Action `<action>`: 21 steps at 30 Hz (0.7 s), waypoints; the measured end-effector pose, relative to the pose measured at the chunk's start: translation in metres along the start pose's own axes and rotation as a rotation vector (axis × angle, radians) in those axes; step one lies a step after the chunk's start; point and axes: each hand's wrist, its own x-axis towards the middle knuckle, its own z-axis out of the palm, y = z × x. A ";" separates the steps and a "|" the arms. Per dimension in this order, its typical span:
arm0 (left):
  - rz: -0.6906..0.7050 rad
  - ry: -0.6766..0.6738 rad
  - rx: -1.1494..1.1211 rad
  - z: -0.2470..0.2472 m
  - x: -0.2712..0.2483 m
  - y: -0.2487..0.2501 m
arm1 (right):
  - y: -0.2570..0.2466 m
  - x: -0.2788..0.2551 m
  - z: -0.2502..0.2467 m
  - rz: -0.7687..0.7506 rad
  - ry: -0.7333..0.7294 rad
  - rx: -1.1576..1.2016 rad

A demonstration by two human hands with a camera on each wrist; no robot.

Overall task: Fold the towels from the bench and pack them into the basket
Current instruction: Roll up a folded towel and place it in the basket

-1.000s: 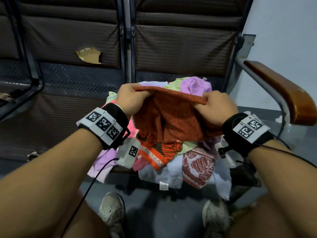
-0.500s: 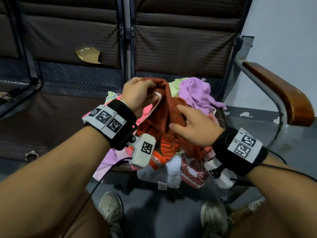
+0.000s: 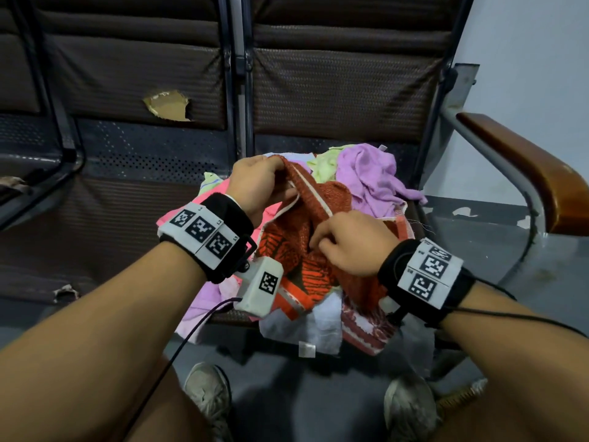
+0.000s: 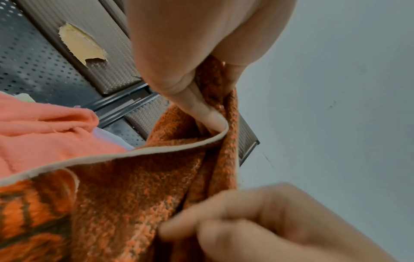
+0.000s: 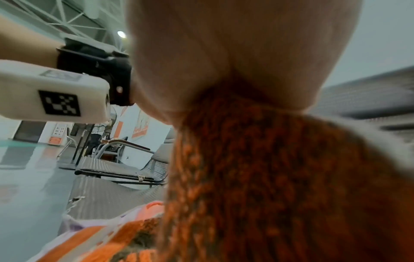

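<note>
Left hand (image 3: 255,183) pinching the cream-trimmed edge of the rust-orange towel (image 3: 322,199) at the far side of the heap, thumb and fingers closed on the hem, clear in the left wrist view. Right hand (image 3: 347,247) nearer the body, fingers curled into the same towel lower down, cloth bunched under the palm in the right wrist view. Towel stretched in a narrow band between the two grips, lifted partly off the pile, not yet laid flat or squared.

Judging by this, barely begun on this piece: no crease set, no folded stack anywhere in sight. Pile of towels (image 3: 318,317) unsorted on the bench seat (image 3: 134,218): purple towel (image 3: 373,173) at the back right, pale green beside it, pink to the left, white and red-patterned ones hanging over the front edge. Basket perhaps just showing as a woven rim (image 3: 459,398) at the lower right by the shoe; too little visible to be sure, and nothing seen packed in it.

Dark padded bench with perforated metal seat, a torn patch (image 3: 167,105) in the backrest, a wooden armrest (image 3: 522,167) at the right, pale wall behind, grey floor below.
</note>
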 end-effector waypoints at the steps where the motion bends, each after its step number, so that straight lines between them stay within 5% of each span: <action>1: -0.007 -0.009 -0.012 0.002 -0.002 0.001 | -0.002 0.003 0.002 0.056 0.061 0.028; 8: -0.050 -0.118 -0.097 0.019 -0.016 0.006 | -0.006 0.037 0.009 0.360 0.301 0.203; 17: 0.058 0.163 0.085 -0.017 0.015 0.009 | 0.023 0.031 -0.029 0.110 0.563 0.670; 21: 0.072 0.274 0.013 -0.024 0.024 0.009 | 0.027 0.017 -0.025 0.009 0.277 0.444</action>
